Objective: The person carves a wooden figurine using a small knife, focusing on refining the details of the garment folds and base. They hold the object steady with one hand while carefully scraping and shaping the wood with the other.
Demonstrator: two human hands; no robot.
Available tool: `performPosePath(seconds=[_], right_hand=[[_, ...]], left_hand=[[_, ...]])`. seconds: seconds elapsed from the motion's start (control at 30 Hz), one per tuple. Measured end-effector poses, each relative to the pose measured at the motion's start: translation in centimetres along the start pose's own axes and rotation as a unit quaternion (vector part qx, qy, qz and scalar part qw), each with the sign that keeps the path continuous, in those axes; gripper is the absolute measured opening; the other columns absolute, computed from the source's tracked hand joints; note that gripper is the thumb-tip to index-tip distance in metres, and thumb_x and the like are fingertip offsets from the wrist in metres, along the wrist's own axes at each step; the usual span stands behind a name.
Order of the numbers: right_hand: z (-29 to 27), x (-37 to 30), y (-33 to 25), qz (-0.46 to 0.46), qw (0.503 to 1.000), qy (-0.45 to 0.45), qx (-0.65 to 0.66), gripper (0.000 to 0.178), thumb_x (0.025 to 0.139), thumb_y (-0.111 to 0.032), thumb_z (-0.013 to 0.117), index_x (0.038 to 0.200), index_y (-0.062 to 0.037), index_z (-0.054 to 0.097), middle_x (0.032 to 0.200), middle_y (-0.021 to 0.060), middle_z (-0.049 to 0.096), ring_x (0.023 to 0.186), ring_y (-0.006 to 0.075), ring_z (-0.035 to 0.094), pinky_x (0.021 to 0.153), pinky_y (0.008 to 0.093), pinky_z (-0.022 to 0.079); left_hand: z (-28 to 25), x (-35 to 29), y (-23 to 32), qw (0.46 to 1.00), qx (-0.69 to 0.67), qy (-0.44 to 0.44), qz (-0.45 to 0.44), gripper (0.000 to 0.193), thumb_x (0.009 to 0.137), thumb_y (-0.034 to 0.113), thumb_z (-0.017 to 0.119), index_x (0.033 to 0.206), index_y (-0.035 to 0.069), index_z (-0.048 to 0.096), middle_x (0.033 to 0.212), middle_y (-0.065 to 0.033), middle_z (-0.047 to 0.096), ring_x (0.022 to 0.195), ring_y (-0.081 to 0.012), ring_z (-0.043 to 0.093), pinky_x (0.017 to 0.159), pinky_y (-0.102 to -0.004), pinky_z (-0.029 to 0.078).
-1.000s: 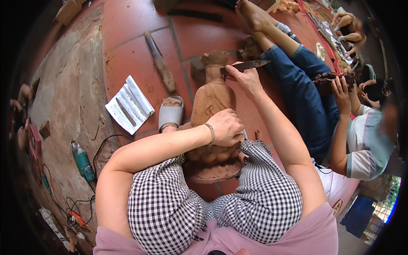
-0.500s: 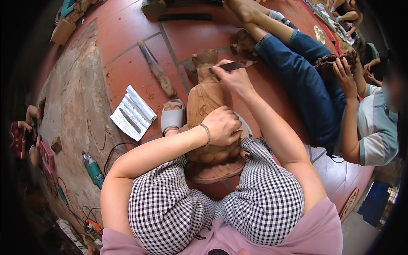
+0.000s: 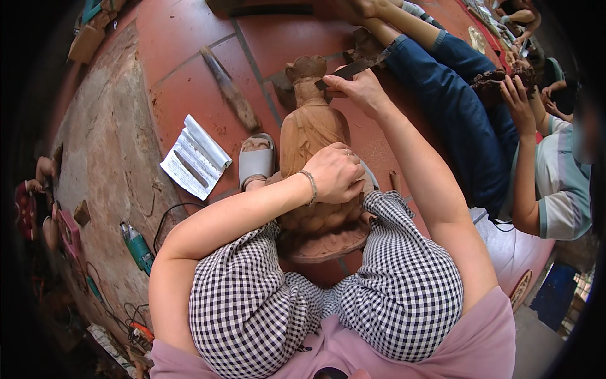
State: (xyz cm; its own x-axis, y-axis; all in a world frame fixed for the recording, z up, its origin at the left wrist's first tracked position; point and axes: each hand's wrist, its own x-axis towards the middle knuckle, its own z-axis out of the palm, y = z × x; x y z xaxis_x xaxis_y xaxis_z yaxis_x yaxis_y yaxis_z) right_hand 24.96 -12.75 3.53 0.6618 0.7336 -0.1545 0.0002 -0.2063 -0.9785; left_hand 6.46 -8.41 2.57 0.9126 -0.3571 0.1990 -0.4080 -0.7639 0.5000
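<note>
A brown carved statue (image 3: pixel 309 129) of a robed figure, seemingly wood, sits between my knees, its head away from me and its round, petal-like base close to me. My left hand (image 3: pixel 338 174) rests on its lower body with the fingers curled against it. Pinched in my right hand (image 3: pixel 365 93) is a dark flat blade (image 3: pixel 356 68), which lies across the right side of the statue's neck. The blade's far end points up and to the right. The left hand hides part of the statue's front.
Left of the statue are my grey sandal (image 3: pixel 257 163), a long worn wooden tool (image 3: pixel 230 91) and a printed paper (image 3: pixel 205 151) bearing a thin dark blade (image 3: pixel 190 169). A green power tool (image 3: pixel 137 248) with cords lies farther left. At right sits a person in jeans (image 3: pixel 442 120), holding a dark carved piece (image 3: pixel 495 85).
My right hand has moved up and right, and the blade now slants upward over the neck. My left hand stays on the statue. The whole view has shifted slightly.
</note>
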Motion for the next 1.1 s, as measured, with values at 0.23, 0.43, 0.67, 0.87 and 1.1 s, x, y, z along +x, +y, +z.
performPosePath(seconds=[0.23,0.43,0.67,0.87,1.1], right_hand=[[3.1,-1.4,-1.5,-0.135,0.934,0.043,-0.327,0.030,0.088,-0.032,0.076,0.093,-0.0030,0.073,0.074,0.0123,0.068,0.069,0.0127,0.064,0.065,0.0353,0.051],[0.0,1.2,0.2,0.007,0.997,0.004,-0.080,0.030,0.091,-0.024,0.077,0.098,0.0042,0.074,0.088,0.0082,0.075,0.079,0.0150,0.072,0.072,0.0290,0.059],[0.5,1.8,-1.5,0.023,0.970,0.006,-0.243,0.024,0.092,-0.020,0.074,0.085,0.0020,0.070,0.079,0.0062,0.071,0.077,0.0150,0.070,0.068,0.0300,0.059],[3.0,0.1,-2.6,-0.087,0.946,0.028,-0.310,0.027,0.090,-0.021,0.077,0.093,0.0057,0.074,0.085,0.0096,0.074,0.077,0.0153,0.072,0.066,0.0291,0.059],[0.6,1.6,-1.8,0.004,0.992,0.000,-0.125,0.027,0.091,-0.021,0.073,0.082,0.0036,0.069,0.077,0.0072,0.072,0.072,0.0125,0.068,0.063,0.0292,0.055]], left_hand=[[-0.2,-0.5,0.1,1.000,0.010,0.006,-0.012,0.022,0.082,0.026,0.067,0.075,0.005,0.068,0.082,-0.0120,0.069,0.091,-0.0310,0.067,0.094,-0.0417,0.050],[0.3,-0.3,-0.2,1.000,-0.011,0.015,0.008,0.022,0.081,0.027,0.067,0.078,0.005,0.069,0.083,-0.0115,0.070,0.093,-0.0307,0.068,0.096,-0.0425,0.049],[-0.8,0.0,0.4,0.999,-0.018,-0.043,-0.025,0.022,0.082,0.026,0.066,0.078,0.005,0.069,0.086,-0.0116,0.071,0.096,-0.0307,0.067,0.099,-0.0426,0.049],[-0.1,-0.5,-0.1,1.000,-0.012,-0.021,-0.016,0.022,0.082,0.026,0.067,0.078,0.005,0.069,0.085,-0.0111,0.070,0.096,-0.0302,0.067,0.098,-0.0422,0.049],[-0.2,-0.3,-0.1,1.000,-0.018,-0.020,-0.012,0.021,0.081,0.026,0.068,0.078,0.005,0.068,0.084,-0.0110,0.070,0.094,-0.0301,0.067,0.097,-0.0423,0.049]])
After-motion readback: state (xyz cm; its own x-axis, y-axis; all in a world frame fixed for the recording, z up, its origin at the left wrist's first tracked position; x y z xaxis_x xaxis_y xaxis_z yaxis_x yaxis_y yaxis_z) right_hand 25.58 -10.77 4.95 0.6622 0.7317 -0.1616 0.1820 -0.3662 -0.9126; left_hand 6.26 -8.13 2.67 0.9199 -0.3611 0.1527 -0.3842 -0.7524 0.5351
